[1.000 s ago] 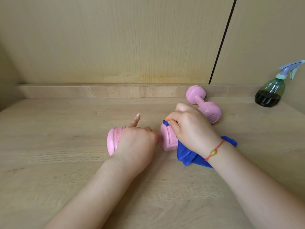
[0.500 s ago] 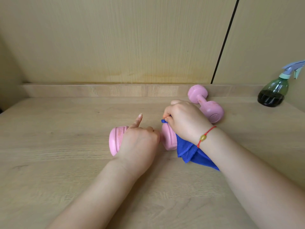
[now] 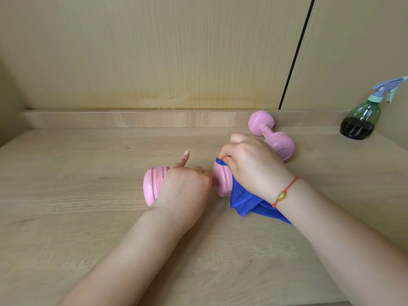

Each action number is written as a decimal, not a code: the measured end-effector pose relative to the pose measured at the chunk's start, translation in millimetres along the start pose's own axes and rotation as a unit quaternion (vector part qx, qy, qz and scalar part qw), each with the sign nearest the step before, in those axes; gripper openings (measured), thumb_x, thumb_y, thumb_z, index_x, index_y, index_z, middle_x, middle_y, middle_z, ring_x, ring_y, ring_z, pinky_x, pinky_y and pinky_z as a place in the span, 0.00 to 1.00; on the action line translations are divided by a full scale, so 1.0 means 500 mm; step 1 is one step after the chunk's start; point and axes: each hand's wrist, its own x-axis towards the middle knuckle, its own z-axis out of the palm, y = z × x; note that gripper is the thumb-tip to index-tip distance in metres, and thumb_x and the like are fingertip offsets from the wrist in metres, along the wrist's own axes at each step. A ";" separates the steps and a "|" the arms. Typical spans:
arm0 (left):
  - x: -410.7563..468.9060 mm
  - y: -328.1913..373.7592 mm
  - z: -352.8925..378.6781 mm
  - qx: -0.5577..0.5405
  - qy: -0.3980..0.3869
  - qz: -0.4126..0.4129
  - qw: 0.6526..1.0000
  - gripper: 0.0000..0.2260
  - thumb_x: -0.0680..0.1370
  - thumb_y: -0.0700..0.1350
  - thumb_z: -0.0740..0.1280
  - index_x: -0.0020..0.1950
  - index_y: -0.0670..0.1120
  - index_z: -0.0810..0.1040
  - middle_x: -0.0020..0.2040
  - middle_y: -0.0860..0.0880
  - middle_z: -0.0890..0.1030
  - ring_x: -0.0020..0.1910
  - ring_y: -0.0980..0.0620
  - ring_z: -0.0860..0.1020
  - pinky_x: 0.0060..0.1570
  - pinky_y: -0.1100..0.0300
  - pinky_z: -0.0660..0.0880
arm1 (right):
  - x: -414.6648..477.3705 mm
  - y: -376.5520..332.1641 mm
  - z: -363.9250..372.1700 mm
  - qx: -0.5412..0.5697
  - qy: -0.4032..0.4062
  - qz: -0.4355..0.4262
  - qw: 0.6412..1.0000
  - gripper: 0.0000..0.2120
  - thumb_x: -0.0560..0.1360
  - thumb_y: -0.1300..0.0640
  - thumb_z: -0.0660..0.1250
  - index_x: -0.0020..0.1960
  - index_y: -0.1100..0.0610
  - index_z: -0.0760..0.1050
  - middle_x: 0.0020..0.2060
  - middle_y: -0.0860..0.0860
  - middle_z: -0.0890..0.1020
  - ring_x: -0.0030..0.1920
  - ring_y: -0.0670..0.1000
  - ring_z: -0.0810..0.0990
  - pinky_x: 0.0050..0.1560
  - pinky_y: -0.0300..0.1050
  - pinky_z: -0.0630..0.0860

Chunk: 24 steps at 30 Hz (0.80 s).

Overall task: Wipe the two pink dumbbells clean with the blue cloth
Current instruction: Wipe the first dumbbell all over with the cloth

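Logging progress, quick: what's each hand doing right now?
Left hand: closed around the near dumbbell, index finger sticking out.
Right hand: closed on the blue cloth, pressing it against that dumbbell's end.

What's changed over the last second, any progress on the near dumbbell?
The right hand slid the blue cloth up and back over the near dumbbell's right head. The left hand still pins its handle; the far dumbbell and spray bottle stayed put.
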 end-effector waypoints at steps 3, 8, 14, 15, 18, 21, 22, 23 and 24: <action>0.002 0.001 -0.008 0.016 -0.004 0.011 1.000 0.05 0.68 0.43 0.73 0.40 0.52 0.81 0.31 0.53 0.78 0.28 0.53 0.77 0.70 0.53 0.66 | 0.024 0.003 0.007 -0.002 -0.031 0.028 0.999 0.13 0.79 0.62 0.61 0.52 0.50 0.82 0.47 0.50 0.76 0.44 0.52 0.70 0.53 0.48 0.64; 0.006 0.007 -0.011 0.044 -0.016 -0.018 0.999 0.12 0.80 0.41 0.56 0.58 0.51 0.76 0.49 0.52 0.81 0.46 0.48 0.81 0.76 0.55 0.49 | -0.007 0.013 0.031 0.016 0.027 0.010 0.999 0.11 0.73 0.67 0.67 0.48 0.54 0.83 0.40 0.52 0.74 0.43 0.57 0.73 0.48 0.59 0.74; 0.006 0.001 0.003 0.017 -0.004 -0.002 1.000 0.07 0.69 0.38 0.68 0.41 0.49 0.81 0.32 0.52 0.79 0.28 0.51 0.78 0.70 0.53 0.66 | -0.097 0.023 0.057 0.050 0.127 -0.040 0.990 0.16 0.66 0.74 0.69 0.50 0.60 0.82 0.39 0.54 0.75 0.39 0.58 0.73 0.36 0.53 0.75; 0.007 -0.002 0.003 0.002 0.007 0.011 1.000 0.08 0.62 0.36 0.70 0.35 0.50 0.80 0.26 0.53 0.75 0.22 0.51 0.74 0.66 0.52 0.71 | -0.105 0.023 0.059 0.057 0.137 -0.045 0.988 0.15 0.67 0.74 0.68 0.50 0.61 0.82 0.39 0.54 0.76 0.39 0.58 0.74 0.36 0.53 0.75; 0.001 0.001 -0.013 0.012 -0.016 0.015 1.000 0.10 0.63 0.35 0.66 0.37 0.49 0.80 0.29 0.52 0.76 0.25 0.51 0.75 0.69 0.52 0.67 | -0.098 0.027 0.058 0.079 0.152 -0.053 0.984 0.13 0.70 0.71 0.66 0.49 0.61 0.83 0.38 0.54 0.77 0.38 0.59 0.74 0.36 0.53 0.75; 0.008 0.003 -0.015 0.036 -0.037 0.034 0.998 0.11 0.66 0.35 0.64 0.42 0.48 0.80 0.33 0.52 0.78 0.29 0.51 0.77 0.71 0.53 0.64 | -0.063 0.027 0.050 0.071 0.124 -0.031 0.989 0.13 0.67 0.72 0.69 0.46 0.59 0.84 0.37 0.53 0.77 0.38 0.59 0.75 0.35 0.52 0.76; 0.007 0.001 -0.017 0.036 -0.031 0.030 0.998 0.10 0.62 0.35 0.66 0.36 0.49 0.80 0.27 0.53 0.76 0.24 0.52 0.74 0.66 0.53 0.71 | -0.048 0.026 0.047 0.061 0.106 -0.018 0.992 0.13 0.66 0.72 0.69 0.45 0.58 0.84 0.36 0.53 0.76 0.38 0.59 0.75 0.36 0.53 0.76; 0.001 -0.004 -0.010 0.028 -0.024 0.038 0.999 0.10 0.58 0.35 0.67 0.31 0.49 0.79 0.23 0.53 0.73 0.19 0.52 0.71 0.60 0.53 0.76 | -0.032 0.025 0.045 0.046 0.088 -0.006 0.995 0.13 0.66 0.72 0.69 0.44 0.56 0.84 0.37 0.52 0.76 0.40 0.58 0.75 0.38 0.54 0.77; 0.001 -0.006 -0.001 0.026 -0.008 0.039 0.999 0.10 0.56 0.35 0.67 0.29 0.49 0.79 0.22 0.53 0.72 0.18 0.52 0.70 0.57 0.53 0.77 | -0.015 0.023 0.044 0.029 0.071 0.004 0.997 0.14 0.68 0.72 0.68 0.44 0.55 0.84 0.38 0.52 0.76 0.42 0.58 0.75 0.41 0.55 0.77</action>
